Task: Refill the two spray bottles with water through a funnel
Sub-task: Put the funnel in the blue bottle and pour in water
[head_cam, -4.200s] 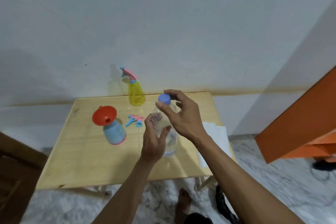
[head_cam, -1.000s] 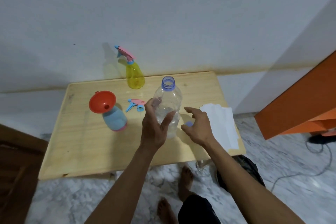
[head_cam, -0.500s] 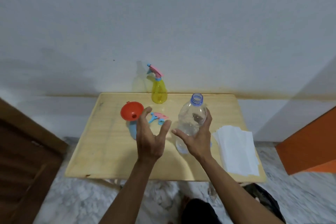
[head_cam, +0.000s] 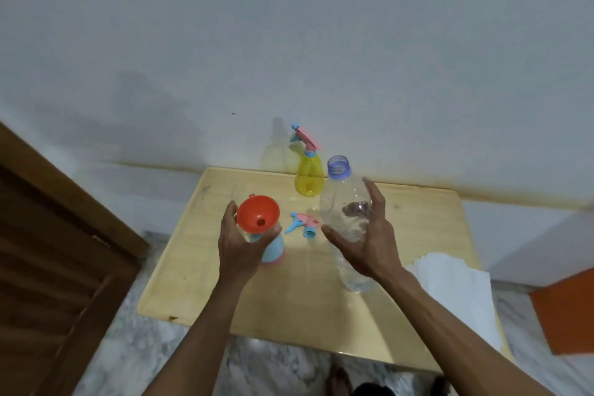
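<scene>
A light blue spray bottle (head_cam: pixel 273 249) stands on the wooden table (head_cam: pixel 289 296) with an orange funnel (head_cam: pixel 258 214) in its neck. My left hand (head_cam: pixel 239 246) wraps around the funnel's stem and the bottle's top. My right hand (head_cam: pixel 368 239) grips a clear uncapped water bottle (head_cam: pixel 342 202), lifted and tilted a little to the left. The blue bottle's pink-and-blue spray head (head_cam: pixel 303 223) lies loose on the table between my hands. A yellow spray bottle (head_cam: pixel 309 175) with its head on stands at the back by the wall.
A stack of white paper sheets (head_cam: pixel 459 289) lies at the table's right edge. A brown wooden door (head_cam: pixel 54 251) stands to the left, an orange cabinet (head_cam: pixel 565 312) to the right. My bare foot (head_cam: pixel 337 379) shows on the marble floor below the table.
The cap came off the water bottle. The bottle passed from my left hand to my right. My left hand moved left and closed around the funnel on the blue bottle.
</scene>
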